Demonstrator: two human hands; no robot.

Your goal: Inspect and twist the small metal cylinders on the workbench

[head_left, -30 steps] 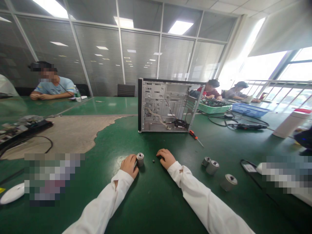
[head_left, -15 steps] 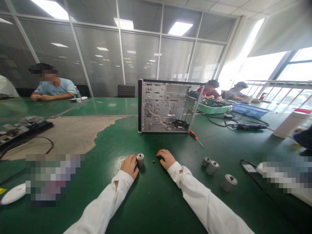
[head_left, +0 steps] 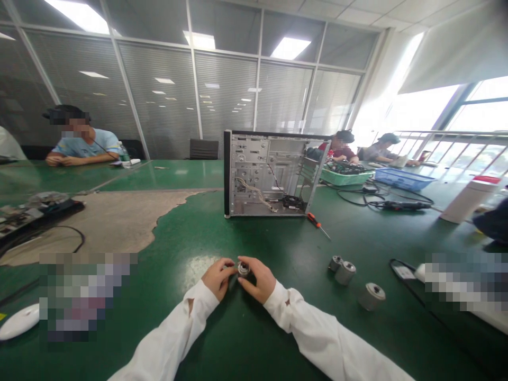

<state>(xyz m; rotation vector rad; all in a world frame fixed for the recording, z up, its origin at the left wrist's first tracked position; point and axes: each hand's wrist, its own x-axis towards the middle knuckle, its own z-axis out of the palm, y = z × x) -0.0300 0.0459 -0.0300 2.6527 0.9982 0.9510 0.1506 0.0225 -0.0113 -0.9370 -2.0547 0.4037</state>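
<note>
A short grey metal cylinder (head_left: 243,269) with a raised centre on its top stands between my hands on the green table (head_left: 246,344). My right hand (head_left: 260,280) wraps thumb and fingers around it from the right. My left hand (head_left: 217,276) is at its left side, thumb and forefinger drawn together by its upper rim. Whether these fingertips hold a small part or only touch the cylinder cannot be made out. Over to the right stand three similar cylinders: a small one (head_left: 335,263), a larger one (head_left: 345,273) beside it, and another (head_left: 372,296) nearer me.
An open computer case (head_left: 273,174) stands ahead, with an orange-handled screwdriver (head_left: 318,224) at its right corner. Farther right are a green basket (head_left: 347,179) of cables, a blue basket (head_left: 405,180) and a white bottle (head_left: 470,201). Co-workers sit across the table.
My right hand has moved left and closed around the cylinder, which now stands slightly farther right. My left hand's fingers have drawn together. The tiny dark part on the table is no longer visible.
</note>
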